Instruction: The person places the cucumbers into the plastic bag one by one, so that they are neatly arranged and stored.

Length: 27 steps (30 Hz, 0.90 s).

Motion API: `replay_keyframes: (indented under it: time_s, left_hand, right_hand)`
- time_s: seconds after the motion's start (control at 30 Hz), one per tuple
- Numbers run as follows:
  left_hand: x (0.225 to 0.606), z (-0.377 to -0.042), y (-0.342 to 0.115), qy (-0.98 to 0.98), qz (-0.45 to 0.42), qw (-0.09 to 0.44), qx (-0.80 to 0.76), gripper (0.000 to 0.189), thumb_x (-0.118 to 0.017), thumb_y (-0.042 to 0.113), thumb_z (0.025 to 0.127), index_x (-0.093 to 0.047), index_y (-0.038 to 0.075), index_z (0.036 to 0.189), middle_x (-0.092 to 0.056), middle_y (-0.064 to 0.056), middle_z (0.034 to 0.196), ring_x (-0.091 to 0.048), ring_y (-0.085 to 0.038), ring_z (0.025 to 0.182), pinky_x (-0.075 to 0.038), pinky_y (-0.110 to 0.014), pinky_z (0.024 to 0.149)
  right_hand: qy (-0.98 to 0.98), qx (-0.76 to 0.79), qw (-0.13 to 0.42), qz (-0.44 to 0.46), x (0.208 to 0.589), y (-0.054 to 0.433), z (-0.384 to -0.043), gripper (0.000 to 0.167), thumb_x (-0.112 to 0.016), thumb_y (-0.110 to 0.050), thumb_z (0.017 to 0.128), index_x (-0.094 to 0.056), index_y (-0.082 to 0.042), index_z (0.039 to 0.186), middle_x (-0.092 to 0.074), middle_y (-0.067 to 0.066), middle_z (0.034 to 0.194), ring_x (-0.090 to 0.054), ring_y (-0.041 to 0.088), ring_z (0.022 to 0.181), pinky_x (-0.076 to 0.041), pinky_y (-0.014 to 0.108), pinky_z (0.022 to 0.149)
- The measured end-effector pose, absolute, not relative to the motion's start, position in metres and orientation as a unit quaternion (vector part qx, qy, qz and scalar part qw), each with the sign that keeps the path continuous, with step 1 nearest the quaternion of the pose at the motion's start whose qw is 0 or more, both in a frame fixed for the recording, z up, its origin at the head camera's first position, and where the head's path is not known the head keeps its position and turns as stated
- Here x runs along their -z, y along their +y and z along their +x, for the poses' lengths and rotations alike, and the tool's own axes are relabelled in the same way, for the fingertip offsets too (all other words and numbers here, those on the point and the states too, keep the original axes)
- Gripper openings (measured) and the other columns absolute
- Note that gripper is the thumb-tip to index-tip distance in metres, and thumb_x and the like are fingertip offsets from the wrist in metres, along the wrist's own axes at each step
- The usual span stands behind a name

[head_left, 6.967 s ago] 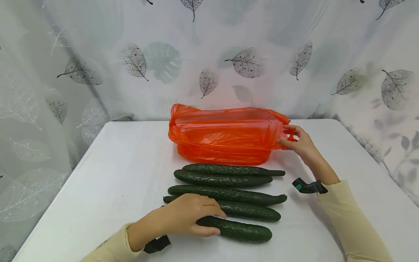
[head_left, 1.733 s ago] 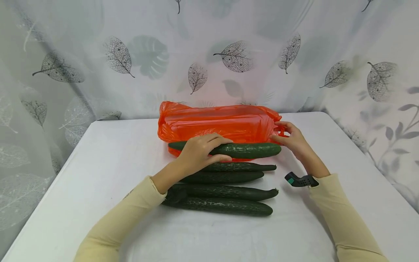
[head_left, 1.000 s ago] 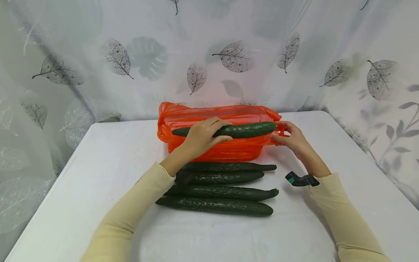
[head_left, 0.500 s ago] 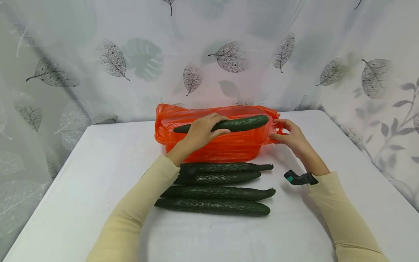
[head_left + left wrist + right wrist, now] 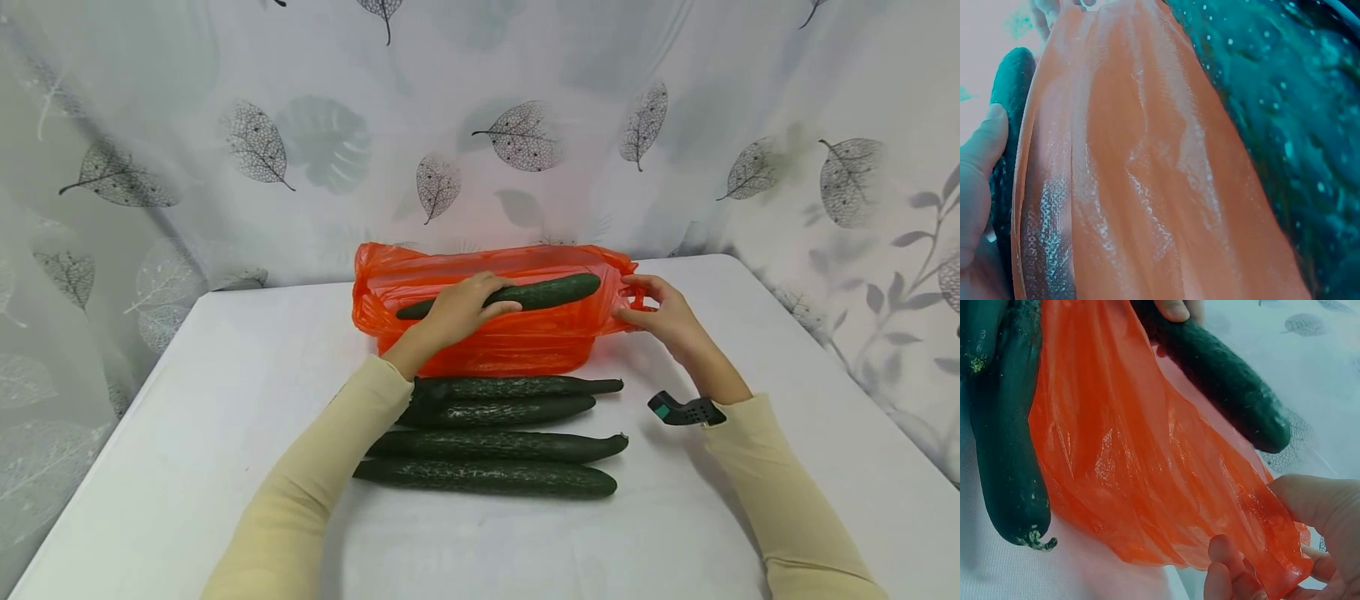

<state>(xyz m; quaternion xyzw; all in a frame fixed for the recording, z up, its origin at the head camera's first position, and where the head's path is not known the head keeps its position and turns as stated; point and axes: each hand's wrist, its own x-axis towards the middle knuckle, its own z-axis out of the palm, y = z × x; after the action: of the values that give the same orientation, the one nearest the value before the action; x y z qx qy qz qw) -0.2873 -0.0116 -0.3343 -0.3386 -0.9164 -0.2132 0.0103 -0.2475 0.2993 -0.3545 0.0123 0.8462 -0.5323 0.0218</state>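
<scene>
My left hand [image 5: 459, 310] grips a long dark green cucumber [image 5: 558, 292] around its middle, over the mouth of an orange-red plastic bag [image 5: 502, 358]. In the right wrist view the cucumber [image 5: 1222, 381] lies beyond the bag's near edge, its rounded end slanting toward my right hand. That bag stands at the back of the table with its upper side spread wide. At its right end my right hand [image 5: 663, 312] pinches the bag's handle between thumb and fingers. The left wrist view shows my left thumb [image 5: 988, 140] along the cucumber, just behind the film.
Several more cucumbers [image 5: 517, 446] lie side by side in front of the bag on the white table [image 5: 225, 400]. My left forearm passes over their left ends. A leaf-patterned curtain [image 5: 487, 83] hangs behind the table.
Seven seconds ago my left hand was on the nearest cucumber; it has lifted that one away to the bag and lowered it slightly at the mouth. My right hand keeps hold of the bag.
</scene>
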Motion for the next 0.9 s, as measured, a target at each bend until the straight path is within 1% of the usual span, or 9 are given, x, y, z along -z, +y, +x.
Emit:
replay_keyframes:
  time_s: [0.27,0.6,0.73,0.9]
  left_hand:
    - [0.337,-0.29,-0.011,-0.923,-0.348,-0.022,0.161,0.054,-0.052,0.046,0.097,-0.053,0.013,0.14,-0.053,-0.007,0.142,-0.052,-0.024,0.127,-0.046,-0.045,0.099]
    - [0.339,-0.29,-0.012,-0.919,-0.355,-0.092,0.146,0.053,-0.052,0.046,0.098,-0.054,0.013,0.14,-0.055,-0.006,0.14,-0.055,-0.023,0.124,-0.049,-0.045,0.096]
    - [0.34,-0.293,-0.014,-0.914,-0.36,-0.111,0.152,0.052,-0.053,0.044,0.099,-0.055,0.013,0.14,-0.056,-0.005,0.139,-0.054,-0.023,0.125,-0.047,-0.045,0.099]
    - [0.343,-0.298,-0.015,-0.904,-0.368,-0.138,0.168,0.05,-0.054,0.039,0.099,-0.055,0.009,0.139,-0.057,-0.008,0.138,-0.054,-0.023,0.125,-0.044,-0.042,0.104]
  right_hand:
    - [0.844,0.536,0.02,0.009,0.354,0.299,-0.247,0.069,-0.066,-0.016,0.093,-0.029,-0.003,0.151,-0.032,0.022,0.151,-0.037,0.04,0.132,-0.051,0.014,0.073]
    - [0.839,0.543,0.017,0.002,0.352,0.3,-0.246,0.067,-0.066,-0.013,0.094,-0.03,0.0,0.149,-0.033,0.024,0.149,-0.04,0.04,0.128,-0.052,0.014,0.072]
    - [0.842,0.54,0.017,0.006,0.351,0.299,-0.246,0.068,-0.066,-0.014,0.093,-0.029,-0.001,0.15,-0.033,0.024,0.149,-0.04,0.04,0.128,-0.051,0.014,0.072]
    - [0.844,0.537,0.017,0.01,0.351,0.299,-0.246,0.069,-0.066,-0.015,0.093,-0.029,-0.001,0.15,-0.034,0.023,0.149,-0.041,0.04,0.127,-0.052,0.016,0.073]
